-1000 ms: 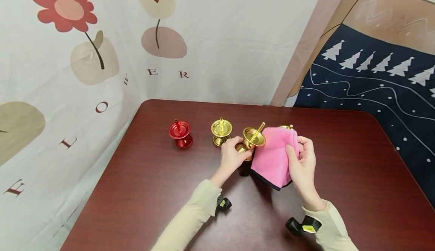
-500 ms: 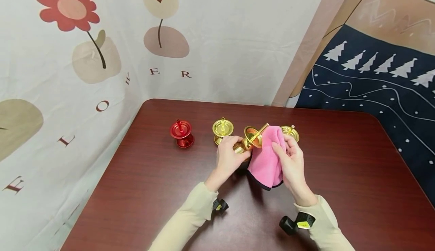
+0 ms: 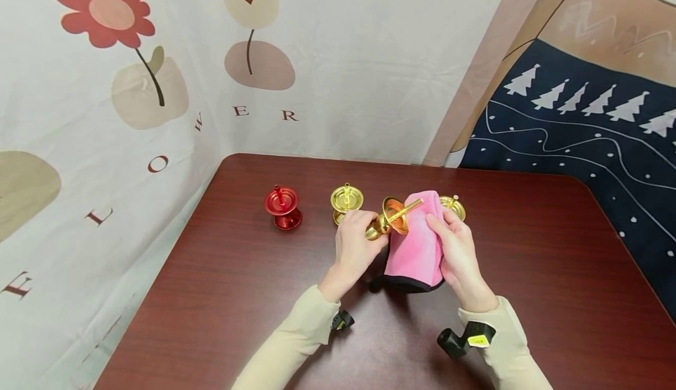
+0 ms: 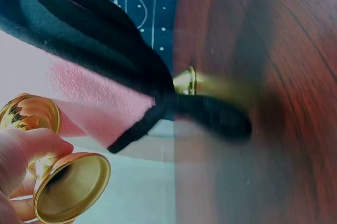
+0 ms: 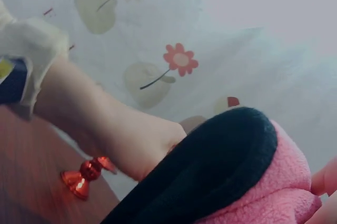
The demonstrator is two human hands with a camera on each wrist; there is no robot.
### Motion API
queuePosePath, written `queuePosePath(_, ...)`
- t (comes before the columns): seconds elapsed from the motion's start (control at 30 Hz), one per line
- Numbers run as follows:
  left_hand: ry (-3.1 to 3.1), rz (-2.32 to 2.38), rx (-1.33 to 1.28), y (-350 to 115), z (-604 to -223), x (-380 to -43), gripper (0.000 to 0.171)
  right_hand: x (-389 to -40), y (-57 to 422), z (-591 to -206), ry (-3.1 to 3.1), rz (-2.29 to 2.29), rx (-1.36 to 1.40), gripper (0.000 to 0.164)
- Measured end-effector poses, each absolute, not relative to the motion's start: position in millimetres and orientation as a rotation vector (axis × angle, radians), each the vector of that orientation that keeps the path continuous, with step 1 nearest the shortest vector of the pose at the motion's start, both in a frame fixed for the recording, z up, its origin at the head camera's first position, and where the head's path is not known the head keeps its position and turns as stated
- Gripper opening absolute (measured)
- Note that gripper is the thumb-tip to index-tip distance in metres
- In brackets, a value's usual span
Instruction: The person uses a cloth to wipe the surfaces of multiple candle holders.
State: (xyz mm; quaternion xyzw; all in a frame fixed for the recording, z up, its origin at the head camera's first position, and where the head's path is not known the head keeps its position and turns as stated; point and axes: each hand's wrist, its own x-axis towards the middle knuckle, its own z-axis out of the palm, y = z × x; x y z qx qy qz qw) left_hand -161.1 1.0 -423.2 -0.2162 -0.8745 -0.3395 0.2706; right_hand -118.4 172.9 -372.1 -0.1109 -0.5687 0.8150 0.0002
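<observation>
My left hand (image 3: 355, 249) grips a gold candlestick (image 3: 377, 226) by its stem, tipped over so that its dish and thin spike point right. In the left wrist view the hollow underside of its base (image 4: 73, 188) shows. My right hand (image 3: 463, 254) pinches a folded pink cloth (image 3: 414, 255) with black edging at its right side. The cloth hangs right behind the candlestick's dish, and the spike overlaps it in the head view. In the right wrist view the black edge (image 5: 226, 155) of the cloth hides most of the left hand.
On the brown table (image 3: 222, 296) stand a red candlestick (image 3: 282, 202) at left and a gold one (image 3: 347, 197) beyond my left hand. Another gold candlestick (image 3: 455, 207) stands behind the cloth, partly hidden. Printed hangings (image 3: 343, 85) line the table's back and left.
The candlestick in my left hand has tipped further over to the right. My right hand has moved left with the cloth, and more of the gold candlestick behind it shows.
</observation>
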Motion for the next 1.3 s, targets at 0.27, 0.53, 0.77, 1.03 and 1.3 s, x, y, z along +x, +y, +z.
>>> queuePosePath(0.27,-2.263,-0.817,-0.624,2,-424,-163,0.031,-120,182,-371,-1.712,2.716,-0.309,0.017)
queuePosePath(0.53,-2.245,-0.813,-0.626,-3,-422,-166,0.033,-120,189,-366,-1.663,2.759,-0.267,0.018)
queuePosePath(0.77,-2.247,-0.837,-0.587,-5,-417,-168,0.031,-121,186,-366,-1.488,2.845,-0.182,0.016)
queuePosePath(1.03,-2.226,-0.858,-0.528,-1,-414,-167,0.029,-120,181,-373,-1.2,3.0,0.149,0.043)
queuePosePath(1.3,-2.209,-0.845,-0.519,0,-412,-166,0.03,-118,182,-377,-1.623,2.787,0.113,0.034)
